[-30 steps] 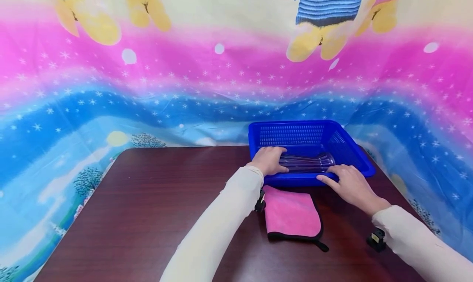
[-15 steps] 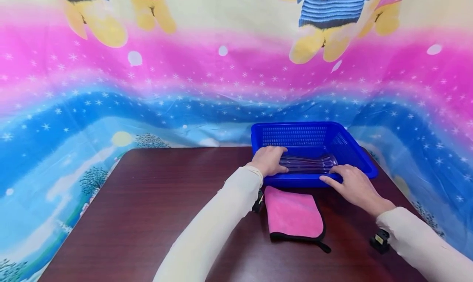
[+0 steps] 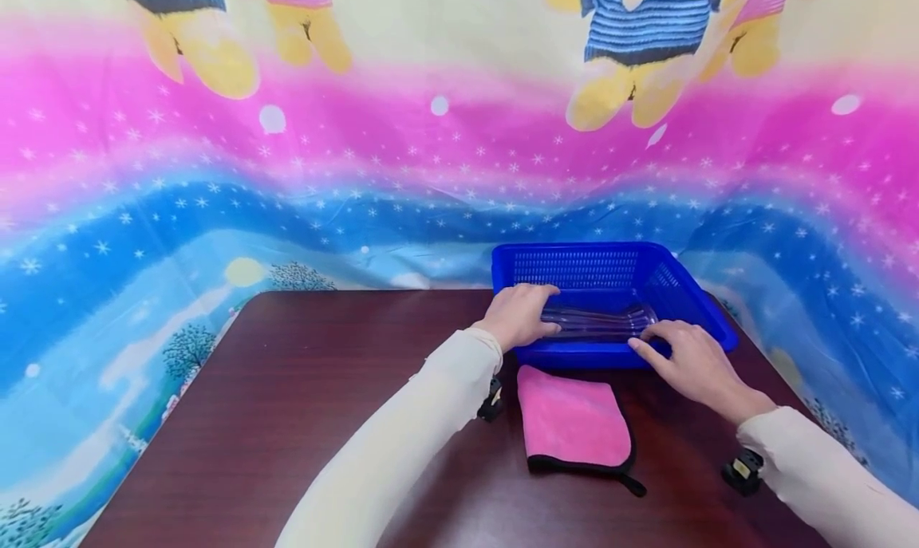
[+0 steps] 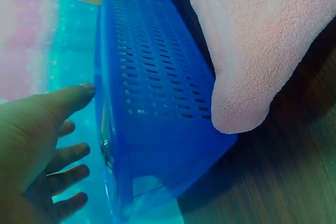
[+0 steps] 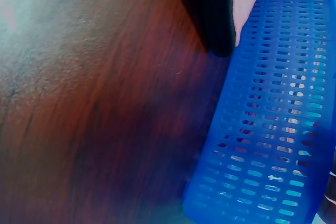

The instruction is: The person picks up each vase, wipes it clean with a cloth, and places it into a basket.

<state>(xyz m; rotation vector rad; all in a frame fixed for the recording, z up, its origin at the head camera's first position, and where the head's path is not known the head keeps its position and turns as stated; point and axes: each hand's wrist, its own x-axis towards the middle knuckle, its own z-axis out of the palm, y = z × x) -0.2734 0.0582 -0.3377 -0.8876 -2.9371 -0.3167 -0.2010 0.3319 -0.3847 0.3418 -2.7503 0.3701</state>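
A clear, fluted glass vase [image 3: 599, 321] lies on its side in a blue plastic basket [image 3: 574, 356]. My left hand [image 3: 515, 315] hovers at the vase's left end, over the basket's left side. In the left wrist view its fingers [image 4: 68, 182] are spread apart above the rim, and the thumb is close to that rim. At the vase's flared right end is my right hand [image 3: 692, 360], its fingers loosely bent and its thumb by the front rim. Whether those fingertips touch the glass is hidden. The right wrist view does not show the hand.
A folded pink cloth [image 3: 574, 420] with black edging and a hanging loop lies in front of the basket, close to its front wall. The dark wooden table [image 3: 345, 372] extends to the left. A patterned curtain [image 3: 402, 173] hangs behind the table.
The whole scene shifts slightly down and right as the head camera moves. Both hands stay almost still around the vase, which remains lying in the basket.
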